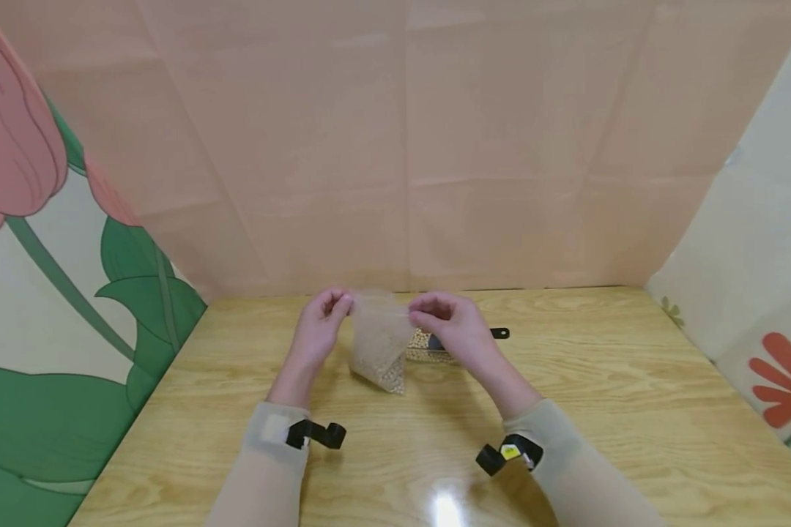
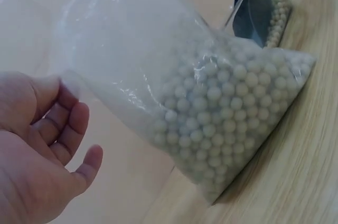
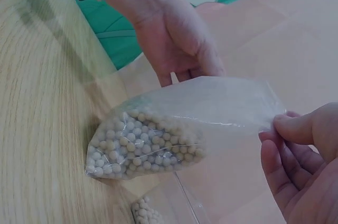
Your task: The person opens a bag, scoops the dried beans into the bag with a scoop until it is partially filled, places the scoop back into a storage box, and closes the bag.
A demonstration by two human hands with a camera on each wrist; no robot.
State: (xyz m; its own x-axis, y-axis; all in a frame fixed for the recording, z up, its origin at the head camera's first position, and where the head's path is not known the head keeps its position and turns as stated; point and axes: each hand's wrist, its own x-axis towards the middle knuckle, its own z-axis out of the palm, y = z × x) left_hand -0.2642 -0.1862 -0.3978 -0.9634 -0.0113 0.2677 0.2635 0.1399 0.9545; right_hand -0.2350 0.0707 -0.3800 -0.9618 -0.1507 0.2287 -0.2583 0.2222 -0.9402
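A clear plastic bag, partly filled with small pale round beads, stands between the two hands with its lower end at the table. My left hand pinches the bag's upper left edge between thumb and fingers. On the opposite side, the thumb and fingers of my right hand pinch the other upper corner. The bag's upper part is bead-free and stretched between them. Just behind the right hand is a clear container of similar beads, partly hidden, with a dark scoop in it.
The scoop's black handle sticks out to the right of the container. The wood-grain table ends at a pink backdrop. Printed flower panels stand at both sides.
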